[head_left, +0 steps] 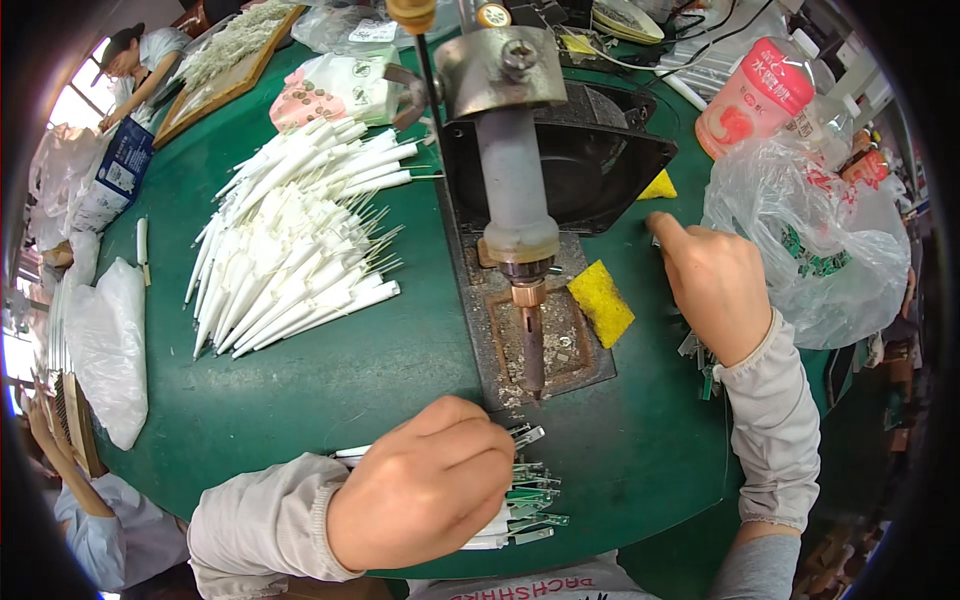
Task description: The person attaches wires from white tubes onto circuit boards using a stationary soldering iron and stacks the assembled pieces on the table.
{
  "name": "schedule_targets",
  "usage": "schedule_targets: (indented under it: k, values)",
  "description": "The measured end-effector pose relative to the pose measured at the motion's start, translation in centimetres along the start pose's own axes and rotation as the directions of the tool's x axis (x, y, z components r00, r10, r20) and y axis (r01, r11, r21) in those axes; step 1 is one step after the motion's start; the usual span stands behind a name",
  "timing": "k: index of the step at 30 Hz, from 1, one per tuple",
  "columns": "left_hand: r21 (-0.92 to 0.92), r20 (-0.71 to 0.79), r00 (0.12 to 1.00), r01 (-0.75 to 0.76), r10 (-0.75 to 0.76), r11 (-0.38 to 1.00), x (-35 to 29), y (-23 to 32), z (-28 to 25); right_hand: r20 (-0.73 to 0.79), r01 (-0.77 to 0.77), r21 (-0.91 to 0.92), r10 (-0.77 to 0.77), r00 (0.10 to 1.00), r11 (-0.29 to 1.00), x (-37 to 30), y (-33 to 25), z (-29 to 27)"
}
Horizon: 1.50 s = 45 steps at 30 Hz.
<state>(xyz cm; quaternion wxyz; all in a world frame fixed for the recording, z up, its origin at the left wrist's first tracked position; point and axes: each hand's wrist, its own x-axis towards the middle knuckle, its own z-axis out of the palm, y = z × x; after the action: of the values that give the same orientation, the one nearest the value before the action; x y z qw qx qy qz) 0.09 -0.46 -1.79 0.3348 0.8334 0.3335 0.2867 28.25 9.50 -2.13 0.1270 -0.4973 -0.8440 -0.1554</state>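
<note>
My left hand (425,490) is closed around a slim white tube (350,453), whose end sticks out left of the fingers. Under and beside that hand lie several white tubes with small green circuit boards (525,495) at their ends. My right hand (715,285) is pinched at the table's right; a tiny thing shows at its fingertips, too small to name. Between the hands, a soldering iron (533,340) hangs upright in a metal clamp (500,75), tip down over a dirty metal plate (595,372). A yellow sponge (602,305) lies beside the plate.
A big heap of white tubes with wire ends (290,240) covers the left middle. A clear bag with green boards (815,250) and a pink-labelled bottle (755,95) stand right. Small loose parts (700,365) lie by my right wrist. A black fan housing (590,155) stands behind. Other people sit at left.
</note>
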Motion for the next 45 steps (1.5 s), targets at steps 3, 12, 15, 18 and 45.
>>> schedule_targets:
  k: [3, 12, 15, 18, 45]
  values:
    - [0.045, 0.031, 0.999, -0.032, 0.03, 0.998, 0.2, 0.8, -0.8, 0.063, 0.12, -0.143, -0.112, 0.992, 0.982, 0.4, 0.2, 0.0]
    - [0.72, -0.309, 0.951, 0.245, -0.016, 0.65, 1.5, -3.5, -3.5, -0.005, 0.17, -0.051, -0.171, 0.985, 0.984, 0.5, -0.2, 0.6]
    - [0.84, -0.272, 0.958, 0.282, -0.09, 0.464, 1.1, -3.9, -3.4, -0.049, 0.151, 0.062, -0.148, 0.988, 0.987, 0.4, -1.2, -0.5]
    - [0.867, -0.264, 0.962, 0.27, -0.075, 0.418, 1.5, -3.3, -2.9, -0.071, 0.102, 0.13, -0.093, 0.993, 0.986, 0.0, -1.5, -1.5]
    - [0.81, -0.25, 0.946, 0.321, -0.205, 0.491, -0.4, -3.8, -6.6, 0.192, -0.011, 0.851, -0.292, 0.937, 0.526, -1.4, -5.2, -5.1]
